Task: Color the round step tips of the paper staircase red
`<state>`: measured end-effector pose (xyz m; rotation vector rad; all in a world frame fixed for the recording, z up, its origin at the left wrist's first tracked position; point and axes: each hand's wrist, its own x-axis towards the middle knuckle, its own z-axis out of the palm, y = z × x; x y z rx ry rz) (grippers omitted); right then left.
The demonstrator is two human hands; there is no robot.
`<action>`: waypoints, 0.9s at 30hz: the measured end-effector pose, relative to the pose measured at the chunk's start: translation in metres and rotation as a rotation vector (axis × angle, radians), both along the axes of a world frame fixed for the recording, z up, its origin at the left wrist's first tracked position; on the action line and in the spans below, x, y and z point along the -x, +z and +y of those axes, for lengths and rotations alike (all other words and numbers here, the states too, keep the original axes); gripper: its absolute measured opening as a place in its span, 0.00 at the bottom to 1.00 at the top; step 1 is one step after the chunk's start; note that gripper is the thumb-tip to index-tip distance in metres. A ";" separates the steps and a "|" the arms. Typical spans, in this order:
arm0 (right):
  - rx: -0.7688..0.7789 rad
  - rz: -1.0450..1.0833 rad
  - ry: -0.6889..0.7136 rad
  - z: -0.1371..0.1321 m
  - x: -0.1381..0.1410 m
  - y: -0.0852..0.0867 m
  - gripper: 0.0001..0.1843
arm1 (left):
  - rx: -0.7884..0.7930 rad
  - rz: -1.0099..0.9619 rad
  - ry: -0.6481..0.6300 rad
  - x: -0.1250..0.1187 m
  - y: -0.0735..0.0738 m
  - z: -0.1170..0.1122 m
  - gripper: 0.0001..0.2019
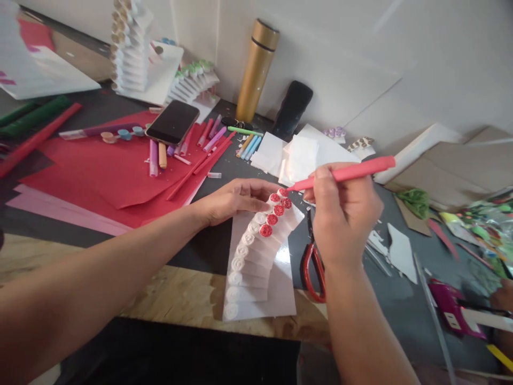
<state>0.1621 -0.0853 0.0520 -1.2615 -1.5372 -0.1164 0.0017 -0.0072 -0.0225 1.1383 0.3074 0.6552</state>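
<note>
Moderate, soft light filled the scene; glare whitened part of the glossy white rectangular card (282,293); a pale streak crossed the smooth light-grey wall (352,59); wide-angle distortion stretched the edges; the far right looked smeared.

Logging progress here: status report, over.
Right hand gripping red marker, tip at rosettes. Left hand against them, some red, others white. Red-handled scissors beside white card, apparently not blocking.
</note>
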 end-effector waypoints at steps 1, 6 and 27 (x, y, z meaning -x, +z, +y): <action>-0.033 -0.016 -0.004 0.005 0.000 -0.001 0.07 | 0.003 -0.004 -0.001 0.000 0.000 0.000 0.23; -0.074 0.021 0.045 0.024 0.000 -0.015 0.08 | 0.011 0.000 -0.014 -0.001 0.000 0.001 0.24; -0.010 -0.019 0.030 0.021 -0.005 -0.028 0.07 | -0.036 -0.014 -0.051 -0.001 -0.003 0.003 0.24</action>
